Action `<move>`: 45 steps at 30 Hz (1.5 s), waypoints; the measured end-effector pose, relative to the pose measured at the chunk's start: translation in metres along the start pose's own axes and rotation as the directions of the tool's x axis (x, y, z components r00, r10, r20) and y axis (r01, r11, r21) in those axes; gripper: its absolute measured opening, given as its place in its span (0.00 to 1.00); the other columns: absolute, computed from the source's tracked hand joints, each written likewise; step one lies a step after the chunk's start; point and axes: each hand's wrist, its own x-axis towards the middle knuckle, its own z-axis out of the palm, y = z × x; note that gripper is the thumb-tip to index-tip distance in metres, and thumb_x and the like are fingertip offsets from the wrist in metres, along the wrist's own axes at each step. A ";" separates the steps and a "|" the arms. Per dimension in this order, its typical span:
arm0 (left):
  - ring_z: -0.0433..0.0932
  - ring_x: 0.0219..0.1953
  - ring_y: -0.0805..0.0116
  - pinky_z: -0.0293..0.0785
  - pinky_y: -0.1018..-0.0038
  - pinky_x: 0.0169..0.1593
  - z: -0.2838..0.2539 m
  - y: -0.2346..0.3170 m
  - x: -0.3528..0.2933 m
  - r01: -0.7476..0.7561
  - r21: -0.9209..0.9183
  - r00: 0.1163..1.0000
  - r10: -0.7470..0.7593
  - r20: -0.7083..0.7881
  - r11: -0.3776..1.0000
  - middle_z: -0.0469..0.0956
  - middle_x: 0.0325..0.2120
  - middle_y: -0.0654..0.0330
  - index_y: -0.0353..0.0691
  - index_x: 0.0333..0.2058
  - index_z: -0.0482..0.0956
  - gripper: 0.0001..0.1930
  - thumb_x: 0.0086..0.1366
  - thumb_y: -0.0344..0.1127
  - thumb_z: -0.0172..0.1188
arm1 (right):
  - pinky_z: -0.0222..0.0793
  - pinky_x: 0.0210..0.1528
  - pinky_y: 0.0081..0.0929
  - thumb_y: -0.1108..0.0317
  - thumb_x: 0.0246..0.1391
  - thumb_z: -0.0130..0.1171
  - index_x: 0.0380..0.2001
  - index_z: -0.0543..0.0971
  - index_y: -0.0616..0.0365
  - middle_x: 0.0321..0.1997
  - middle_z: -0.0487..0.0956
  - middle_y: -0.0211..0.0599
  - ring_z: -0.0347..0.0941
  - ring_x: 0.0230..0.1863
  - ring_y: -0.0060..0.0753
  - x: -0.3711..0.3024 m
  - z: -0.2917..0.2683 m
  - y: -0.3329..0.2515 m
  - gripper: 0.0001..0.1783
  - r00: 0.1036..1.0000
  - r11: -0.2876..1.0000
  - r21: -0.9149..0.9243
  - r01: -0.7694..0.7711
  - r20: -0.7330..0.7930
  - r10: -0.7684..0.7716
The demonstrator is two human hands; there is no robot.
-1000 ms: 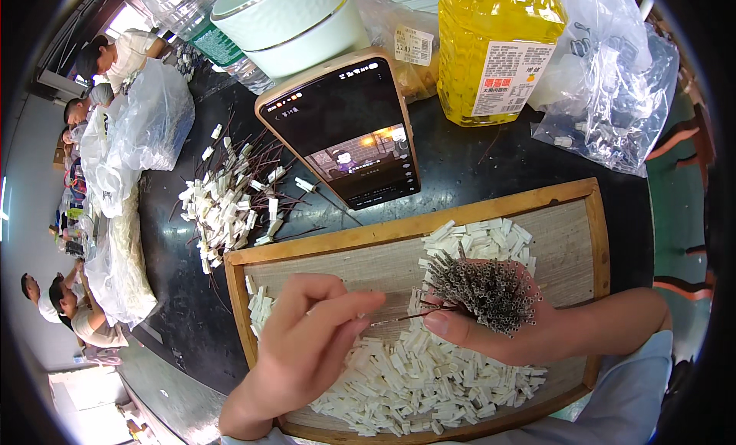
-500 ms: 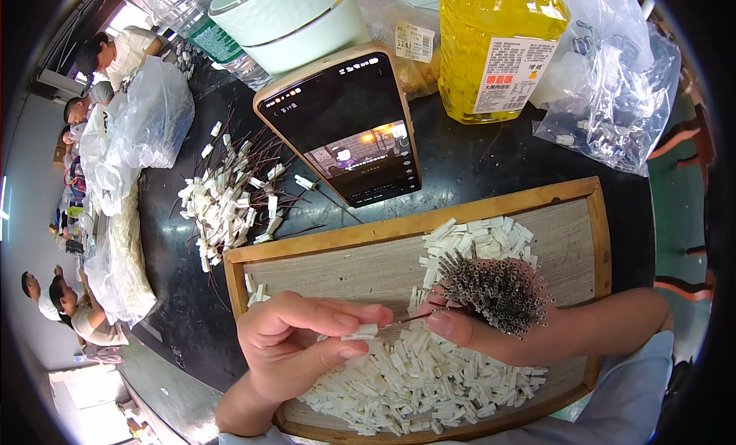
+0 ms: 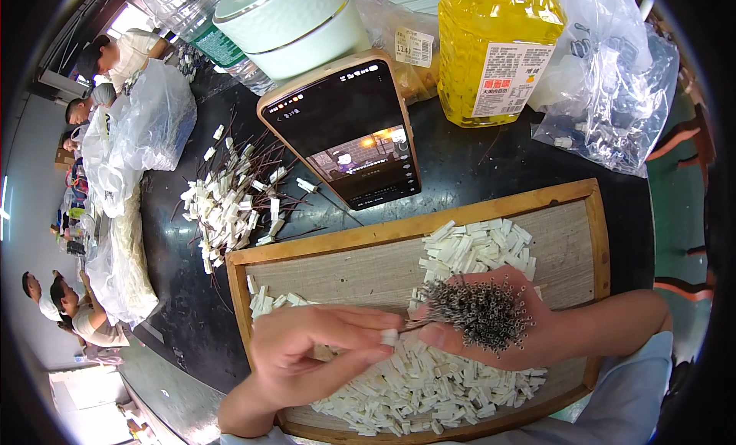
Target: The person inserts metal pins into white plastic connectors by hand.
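now, the left hand (image 3: pixel 310 345) pinches a white connector (image 3: pixel 389 338), brought closer to the right hand (image 3: pixel 543 322), which grips a dark wire bundle (image 3: pixel 484 311); connector and protruding wire (image 3: pixel 415 325) appear aligned, possibly mated, over the tray (image 3: pixel 353 270). beyond stands the phone (image 3: pixel 345 138).

left grip (image 3: pixel 310 353) — pinched, right grip (image 3: pixel 546 324) — curled

Workshop, hand-assembly type. Glossy black counter (image 3: pixel 475 169) carries a shallow wooden-framed tray (image 3: pixel 414 228) heaped with small white oblong pieces (image 3: pixel 429 391), plus a tangled pile of white pieces on thin dark-brown wires (image 3: pixel 222 207). Several people in pale tops (image 3: pixel 101 326) at far left, near big translucent plastic bags (image 3: pixel 157 119).
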 end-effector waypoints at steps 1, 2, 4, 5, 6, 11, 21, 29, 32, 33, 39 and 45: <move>0.81 0.38 0.56 0.79 0.66 0.42 -0.009 -0.003 -0.001 -0.019 -0.070 0.995 0.012 -0.100 0.997 0.80 0.31 0.46 0.30 0.28 0.75 0.07 0.50 0.17 0.63 | 0.66 0.34 0.18 0.70 0.50 0.63 0.36 0.77 0.61 0.29 0.78 0.28 0.68 0.32 0.11 0.000 -0.001 0.000 0.10 1.000 1.000 -0.004 -0.001 -0.008 0.001; 0.81 0.37 0.56 0.80 0.66 0.41 -0.018 -0.003 -0.004 -0.040 -0.130 0.978 0.012 -0.207 0.991 0.80 0.29 0.47 0.31 0.28 0.75 0.06 0.51 0.18 0.62 | 0.66 0.34 0.18 0.70 0.51 0.61 0.37 0.76 0.60 0.28 0.78 0.28 0.68 0.32 0.11 0.001 -0.002 -0.001 0.10 0.995 0.994 -0.044 -0.097 -0.001 0.097; 0.81 0.33 0.59 0.79 0.71 0.36 -0.048 -0.002 -0.003 -0.071 0.080 0.906 0.098 -0.411 0.994 0.79 0.25 0.53 0.31 0.31 0.72 0.06 0.54 0.20 0.58 | 0.66 0.33 0.18 0.69 0.52 0.60 0.37 0.74 0.60 0.28 0.77 0.27 0.68 0.31 0.12 0.002 -0.004 -0.001 0.10 0.982 0.978 -0.084 -0.190 0.003 0.190; 0.80 0.38 0.62 0.75 0.72 0.43 -0.049 0.007 0.008 0.125 0.269 0.787 0.070 -0.613 0.955 0.78 0.27 0.58 0.31 0.34 0.72 0.09 0.53 0.20 0.59 | 0.65 0.33 0.18 0.69 0.53 0.59 0.38 0.72 0.59 0.27 0.76 0.27 0.68 0.31 0.12 0.002 -0.004 0.000 0.11 0.984 0.980 -0.085 -0.179 0.001 0.180; 0.78 0.39 0.65 0.72 0.72 0.44 -0.057 0.007 0.011 0.212 0.628 0.819 0.214 -0.532 0.749 0.77 0.29 0.59 0.33 0.34 0.74 0.10 0.52 0.20 0.60 | 0.65 0.32 0.18 0.68 0.54 0.58 0.38 0.70 0.59 0.26 0.76 0.27 0.68 0.30 0.13 0.003 -0.005 0.000 0.11 0.986 0.982 -0.085 -0.169 -0.002 0.170; 0.74 0.36 0.67 0.65 0.70 0.43 -0.062 0.015 0.000 0.028 0.876 0.996 -0.089 0.017 0.482 0.76 0.31 0.63 0.41 0.32 0.78 0.12 0.46 0.22 0.63 | 0.66 0.32 0.19 0.72 0.53 0.58 0.38 0.68 0.58 0.28 0.75 0.27 0.68 0.30 0.13 0.002 -0.006 -0.004 0.11 0.946 0.942 0.093 -0.321 0.078 0.315; 0.73 0.33 0.61 0.66 0.69 0.38 -0.034 -0.007 0.005 0.013 0.866 0.980 -0.180 0.088 0.499 0.73 0.27 0.62 0.41 0.29 0.78 0.08 0.46 0.30 0.64 | 0.69 0.44 0.16 0.77 0.51 0.58 0.41 0.70 0.62 0.37 0.78 0.31 0.72 0.41 0.15 0.000 -0.004 -0.001 0.13 0.946 0.940 0.110 -0.322 -0.003 0.324; 0.74 0.32 0.61 0.68 0.71 0.37 -0.027 -0.015 0.011 -0.072 0.857 0.983 -0.109 0.147 0.510 0.74 0.28 0.60 0.40 0.30 0.77 0.10 0.46 0.27 0.65 | 0.67 0.40 0.16 0.74 0.50 0.61 0.38 0.72 0.62 0.33 0.78 0.29 0.71 0.37 0.12 0.004 -0.005 -0.006 0.12 0.966 0.966 -0.035 -0.258 -0.006 0.258; 0.75 0.31 0.63 0.69 0.73 0.34 -0.014 -0.012 0.011 -0.021 0.694 0.996 -0.045 0.076 0.719 0.76 0.29 0.59 0.37 0.30 0.76 0.11 0.46 0.26 0.65 | 0.67 0.39 0.16 0.73 0.50 0.61 0.37 0.73 0.62 0.32 0.78 0.29 0.71 0.35 0.12 0.003 -0.007 -0.004 0.12 0.970 0.969 -0.047 -0.244 -0.021 0.243; 0.75 0.31 0.63 0.69 0.73 0.34 -0.008 -0.008 0.010 -0.018 0.695 0.996 -0.046 0.074 0.719 0.76 0.29 0.59 0.37 0.30 0.76 0.11 0.46 0.26 0.65 | 0.68 0.38 0.16 0.72 0.50 0.62 0.37 0.73 0.62 0.32 0.78 0.29 0.71 0.35 0.12 0.003 -0.007 -0.004 0.11 0.977 0.976 -0.042 -0.213 -0.019 0.212; 0.77 0.30 0.61 0.74 0.73 0.32 -0.003 0.001 0.012 -0.055 0.423 0.998 0.042 0.040 0.904 0.76 0.29 0.56 0.34 0.40 0.76 0.17 0.49 0.22 0.65 | 0.69 0.38 0.16 0.72 0.50 0.62 0.39 0.74 0.62 0.33 0.79 0.30 0.71 0.35 0.12 0.003 -0.006 -0.006 0.13 0.979 0.976 -0.076 -0.205 -0.012 0.205; 0.76 0.27 0.64 0.72 0.75 0.26 0.002 -0.007 0.010 -0.174 0.447 0.984 0.136 0.115 0.877 0.76 0.27 0.56 0.33 0.38 0.77 0.16 0.48 0.23 0.65 | 0.69 0.39 0.16 0.73 0.52 0.60 0.39 0.74 0.62 0.33 0.79 0.29 0.72 0.35 0.13 -0.001 -0.002 0.008 0.11 0.987 0.983 0.085 -0.160 0.010 0.160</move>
